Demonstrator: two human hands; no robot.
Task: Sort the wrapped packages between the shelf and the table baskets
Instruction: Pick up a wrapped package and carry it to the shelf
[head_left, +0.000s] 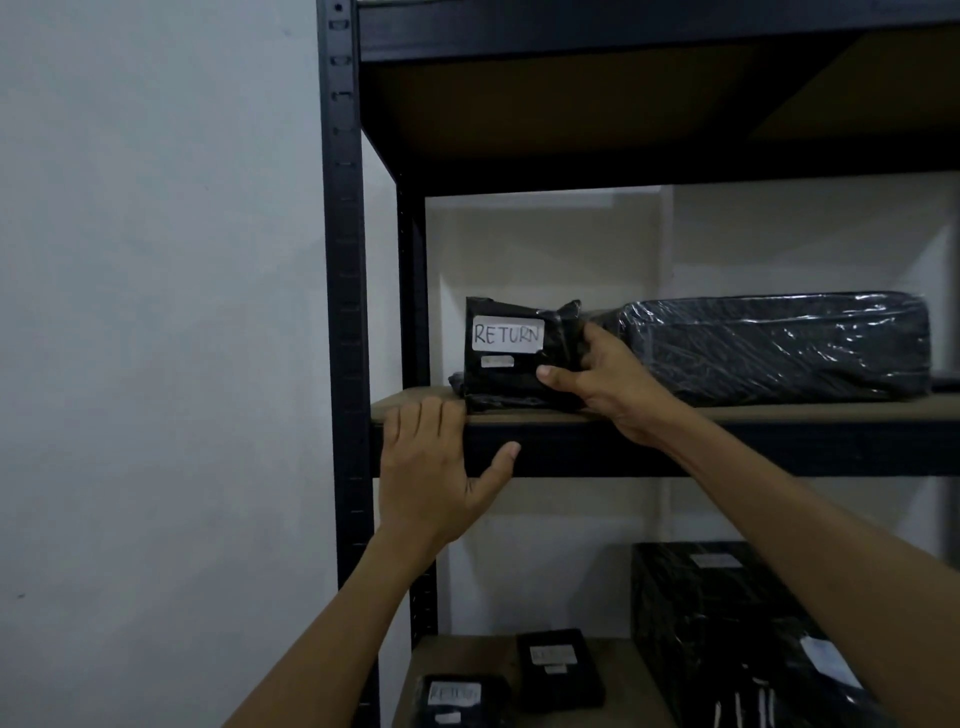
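A small black wrapped package (506, 358) with a white label reading RETURN stands upright on the middle board of the dark metal shelf (727, 413). My right hand (605, 382) grips its right side, thumb on the front face and fingers curled round the edge. My left hand (434, 467) rests open on the shelf's front edge just left of the package, fingers straight, thumb spread. Under the upright package lies another flat black package (498, 401), partly hidden.
A long black package in clear film (774, 345) lies right of the held one. On the lower board sit two small labelled black packages (561, 670) (460, 699) and a large black wrapped box (722, 623). A grey wall (156, 312) is at left.
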